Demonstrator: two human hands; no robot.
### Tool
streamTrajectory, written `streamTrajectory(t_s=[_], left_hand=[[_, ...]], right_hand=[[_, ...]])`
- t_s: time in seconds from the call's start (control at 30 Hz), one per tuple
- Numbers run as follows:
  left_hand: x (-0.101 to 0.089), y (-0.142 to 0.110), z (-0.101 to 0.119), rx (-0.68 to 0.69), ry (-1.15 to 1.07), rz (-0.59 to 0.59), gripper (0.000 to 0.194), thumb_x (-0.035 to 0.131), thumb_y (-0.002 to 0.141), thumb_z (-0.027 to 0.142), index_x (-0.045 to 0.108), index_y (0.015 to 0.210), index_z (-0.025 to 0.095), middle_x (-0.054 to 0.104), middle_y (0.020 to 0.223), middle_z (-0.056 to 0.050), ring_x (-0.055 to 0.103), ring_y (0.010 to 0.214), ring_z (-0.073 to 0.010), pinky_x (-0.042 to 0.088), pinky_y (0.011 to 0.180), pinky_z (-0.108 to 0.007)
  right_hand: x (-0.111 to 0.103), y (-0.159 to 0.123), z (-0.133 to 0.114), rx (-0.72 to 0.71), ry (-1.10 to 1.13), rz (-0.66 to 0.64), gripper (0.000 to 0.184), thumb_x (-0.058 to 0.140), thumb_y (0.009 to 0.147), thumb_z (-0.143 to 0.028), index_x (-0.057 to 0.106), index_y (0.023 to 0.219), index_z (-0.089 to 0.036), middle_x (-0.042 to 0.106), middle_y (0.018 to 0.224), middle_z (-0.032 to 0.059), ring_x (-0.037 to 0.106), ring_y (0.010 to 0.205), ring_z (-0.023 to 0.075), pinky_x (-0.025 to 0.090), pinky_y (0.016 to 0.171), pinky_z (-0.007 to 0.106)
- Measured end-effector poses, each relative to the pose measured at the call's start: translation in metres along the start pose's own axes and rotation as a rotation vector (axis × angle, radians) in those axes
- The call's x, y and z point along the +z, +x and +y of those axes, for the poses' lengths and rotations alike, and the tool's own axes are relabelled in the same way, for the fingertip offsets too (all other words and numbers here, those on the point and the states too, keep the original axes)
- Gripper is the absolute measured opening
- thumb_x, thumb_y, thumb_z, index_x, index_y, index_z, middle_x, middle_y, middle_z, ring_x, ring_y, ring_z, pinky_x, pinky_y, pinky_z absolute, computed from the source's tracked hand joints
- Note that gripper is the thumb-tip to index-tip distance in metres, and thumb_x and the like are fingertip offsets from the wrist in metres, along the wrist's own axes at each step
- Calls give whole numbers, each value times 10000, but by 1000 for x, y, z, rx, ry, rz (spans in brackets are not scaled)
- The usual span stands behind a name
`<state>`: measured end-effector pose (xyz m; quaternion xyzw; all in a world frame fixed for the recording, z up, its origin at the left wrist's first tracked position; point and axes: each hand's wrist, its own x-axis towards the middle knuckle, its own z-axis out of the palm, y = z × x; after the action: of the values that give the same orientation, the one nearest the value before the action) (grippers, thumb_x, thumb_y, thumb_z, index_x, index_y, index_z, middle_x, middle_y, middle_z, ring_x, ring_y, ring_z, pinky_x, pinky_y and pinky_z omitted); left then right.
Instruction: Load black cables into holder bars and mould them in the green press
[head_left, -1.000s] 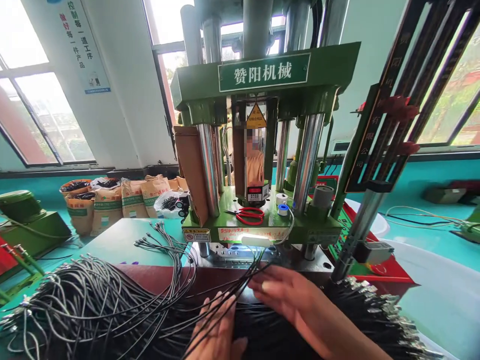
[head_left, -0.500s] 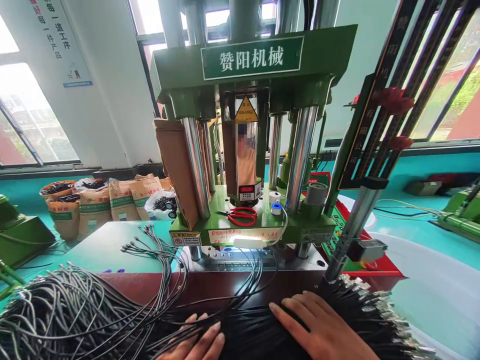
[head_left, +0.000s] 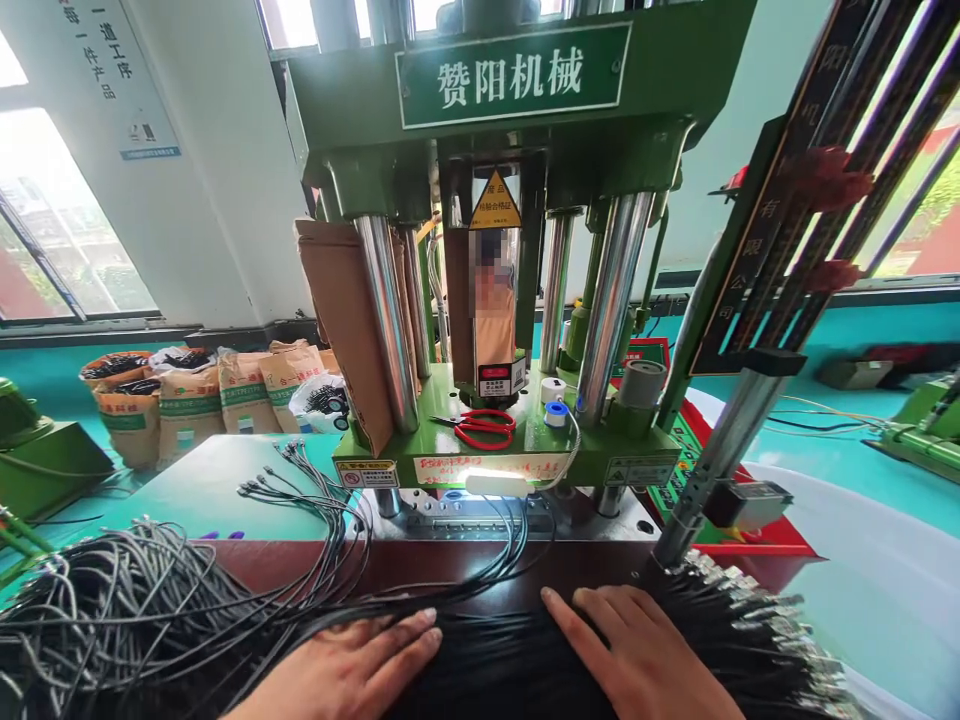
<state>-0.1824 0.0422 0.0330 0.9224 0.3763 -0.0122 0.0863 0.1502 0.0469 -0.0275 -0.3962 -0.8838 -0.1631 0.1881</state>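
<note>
A thick bundle of black cables (head_left: 487,665) lies across the dark red bench in front of me. My left hand (head_left: 367,650) rests flat on it, fingers stretched to the right. On its right part lies my right hand (head_left: 626,640), palm down, thumb spread from the other fingers. Metal connectors (head_left: 787,620) cap the bundle's right end. To the left, a heap of looped cables (head_left: 112,610) spreads out. A smaller bunch of cables (head_left: 510,550) runs from the bench into the lit bottom of the green press (head_left: 622,470).
Red-handled scissors (head_left: 486,428) and a blue-and-white tape roll (head_left: 556,414) sit on the press ledge. Thin cable ends (head_left: 292,485) reach over the pale table (head_left: 202,490) at left. A slanted metal post (head_left: 720,470) stands at right. Filled paper sacks (head_left: 191,405) line the wall.
My left hand has come out from under the loose cables and now lies on top of the bundle. The right hand stays nearly in place. The view has moved closer to the press.
</note>
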Motion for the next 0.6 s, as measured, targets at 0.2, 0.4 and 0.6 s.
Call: streamTrajectory(t_s=[0.2,0.4,0.6], left_hand=[[-6,-3,13,-127,-130,11,922,725,682,248,229,1449,376,399,1455,-14,471,1261,-258,401,1046,-364],[30,11,26,-81,-79,208,605,700,747,391,498,1311,311,539,1338,-33,557,1174,-242,485,963,-320],[29,23,32,-45,-104,341,395,688,752,422,641,1118,282,644,1208,-16,628,1071,-200,509,918,-260]], right_hand=[[-7,-4,-1,-1,47,11,839,580,728,-679,424,1391,-190,628,1188,156,602,1021,334,488,838,466],[-33,5,-9,62,281,-97,491,628,796,-516,594,1232,-293,613,1193,76,529,1143,278,468,931,384],[-48,28,-24,231,457,-240,202,649,820,-290,692,1013,-247,614,999,64,554,983,224,487,867,362]])
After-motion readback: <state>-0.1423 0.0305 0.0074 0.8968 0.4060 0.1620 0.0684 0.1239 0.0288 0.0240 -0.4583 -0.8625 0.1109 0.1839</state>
